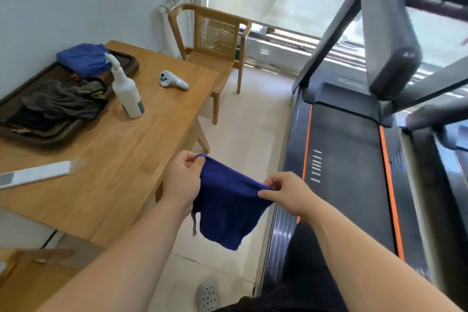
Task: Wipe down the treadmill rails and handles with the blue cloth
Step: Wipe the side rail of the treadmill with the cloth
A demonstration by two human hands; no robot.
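Observation:
A dark blue cloth (228, 208) hangs in the air in front of me, stretched between both hands. My left hand (183, 180) pinches its upper left corner and my right hand (288, 192) pinches its upper right edge. The treadmill (347, 159) stands to the right, its black belt edged with orange stripes. Its grey left handle (390, 40) with a dark rounded end reaches toward me at upper right, well above the cloth. The treadmill's left side rail (293, 149) runs along the floor just right of my right hand.
A wooden table (121, 149) on the left carries a white spray bottle (125, 91), a white controller (172, 80), a white remote (35, 174) and a dark tray (60, 134) with a second blue cloth (83, 59) and grey rags. A wooden chair (215, 40) stands behind it.

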